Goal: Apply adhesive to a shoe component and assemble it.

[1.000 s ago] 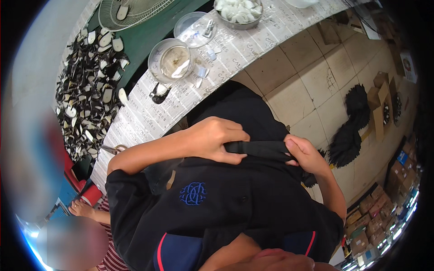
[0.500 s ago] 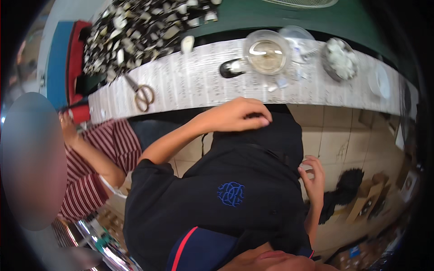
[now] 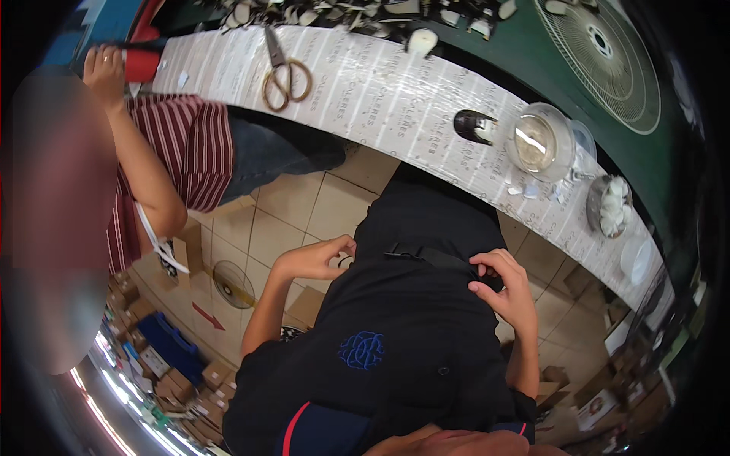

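My left hand [image 3: 318, 258] is beside my left hip, fingers curved and thumb apart, with its fingertips at the edge of my black shirt [image 3: 411, 327]. On the other side of my waist, my right hand [image 3: 503, 283] bends loosely at the shirt's side, thumb and fingers apart. I see nothing held in either hand. Between them a dark strap [image 3: 426, 257] crosses my waist. Beyond my body, a black curved piece [image 3: 473, 126] rests on the paper-covered bench [image 3: 380, 99], next to a clear tub of liquid [image 3: 536, 144].
Scissors [image 3: 287, 82] lie on the bench's left part. A bowl of white wads [image 3: 612, 204] and a white cup [image 3: 636, 260] stand at right. Behind are black-and-white pieces [image 3: 388, 11] and a fan [image 3: 601, 53]. At left, a co-worker's hand [image 3: 104, 72] touches something red [image 3: 141, 66].
My left hand has gone from the bench's front edge down to my left hip. My right hand has come up to my waist. The view has turned, shifting the bench things rightward.
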The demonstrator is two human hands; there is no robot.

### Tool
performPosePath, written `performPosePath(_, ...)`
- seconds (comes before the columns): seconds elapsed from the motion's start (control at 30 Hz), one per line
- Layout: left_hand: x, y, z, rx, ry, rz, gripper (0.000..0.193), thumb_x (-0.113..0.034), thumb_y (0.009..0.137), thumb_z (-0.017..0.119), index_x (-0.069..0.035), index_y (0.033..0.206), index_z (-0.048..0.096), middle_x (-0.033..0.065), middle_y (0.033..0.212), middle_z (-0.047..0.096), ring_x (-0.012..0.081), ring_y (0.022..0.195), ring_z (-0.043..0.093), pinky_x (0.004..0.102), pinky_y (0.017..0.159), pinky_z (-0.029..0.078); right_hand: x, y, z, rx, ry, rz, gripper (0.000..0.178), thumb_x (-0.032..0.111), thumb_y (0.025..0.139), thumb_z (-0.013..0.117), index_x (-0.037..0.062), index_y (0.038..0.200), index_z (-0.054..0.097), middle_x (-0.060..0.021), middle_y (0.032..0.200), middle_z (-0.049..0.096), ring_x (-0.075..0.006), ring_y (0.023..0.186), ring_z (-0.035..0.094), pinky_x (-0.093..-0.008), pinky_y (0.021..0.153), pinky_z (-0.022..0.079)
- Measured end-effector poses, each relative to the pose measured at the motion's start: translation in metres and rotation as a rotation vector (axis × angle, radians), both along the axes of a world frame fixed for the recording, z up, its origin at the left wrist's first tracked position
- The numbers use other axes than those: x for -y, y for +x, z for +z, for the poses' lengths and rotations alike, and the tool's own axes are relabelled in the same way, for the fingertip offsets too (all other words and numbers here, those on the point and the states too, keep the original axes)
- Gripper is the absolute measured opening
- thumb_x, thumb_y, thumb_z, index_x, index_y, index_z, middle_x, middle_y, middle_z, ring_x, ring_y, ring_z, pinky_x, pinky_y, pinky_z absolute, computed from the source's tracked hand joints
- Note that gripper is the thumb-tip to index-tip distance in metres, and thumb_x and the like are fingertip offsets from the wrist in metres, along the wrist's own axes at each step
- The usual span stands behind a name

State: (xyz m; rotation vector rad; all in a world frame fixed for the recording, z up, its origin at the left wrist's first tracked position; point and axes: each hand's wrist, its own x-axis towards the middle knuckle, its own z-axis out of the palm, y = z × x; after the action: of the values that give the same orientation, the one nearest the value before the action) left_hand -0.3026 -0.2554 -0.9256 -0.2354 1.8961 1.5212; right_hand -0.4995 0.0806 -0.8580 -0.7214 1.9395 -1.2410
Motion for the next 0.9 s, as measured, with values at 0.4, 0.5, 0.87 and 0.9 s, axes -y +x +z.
performPosePath(0.4,-0.04,0.021,0.039,-0.215,-0.354,0.081,0.032,-0.027,0.078,0.072,-0.003,0.091,0.056,0.0118,0.087,0.063,0.0301,0.083,0.061,0.0366,0.074,0.048,-0.049,0.008,-0.005,0.637,-0.003,-0.11,0.027,0.024,0.102,0.054,0.0002,0.091,0.061,-0.0002,0.067,0.053,-0.0089,0.059,0.047,-0.0232,0.053,0.037)
performPosePath(0.5,-0.051,0.017,0.04,-0.389,-0.469,-0.005,0.028,-0.024,0.078,0.073,-0.003,0.086,0.057,0.0105,0.081,0.063,0.0278,0.078,0.061,0.0342,0.072,0.048,-0.07,0.023,0.003,0.797,-0.004,-0.251,0.032,0.031,0.103,0.052,0.0039,0.086,0.056,0.0025,0.061,0.045,-0.0058,0.054,0.037,-0.0223,0.05,0.03)
performPosePath(0.87,-0.104,-0.023,0.014,-0.667,-0.102,0.61,0.04,-0.006,0.092,0.062,0.0,0.059,0.039,0.0065,0.053,0.035,0.0163,0.048,0.034,0.0323,0.05,0.03,-0.111,0.072,-0.039,0.779,-0.019,-0.407,0.034,0.03,0.102,0.054,0.0077,0.077,0.056,0.0076,0.056,0.041,-0.0015,0.044,0.032,-0.0204,0.041,0.021)
performPosePath(0.9,-0.104,-0.026,0.014,-0.664,-0.093,0.599,0.04,-0.006,0.092,0.062,0.0,0.059,0.039,0.0065,0.053,0.035,0.0163,0.048,0.034,0.0323,0.05,0.03,-0.111,0.076,-0.041,0.78,-0.018,-0.421,0.034,0.03,0.102,0.054,0.0077,0.077,0.056,0.0076,0.056,0.041,-0.0015,0.044,0.032,-0.0204,0.041,0.021)
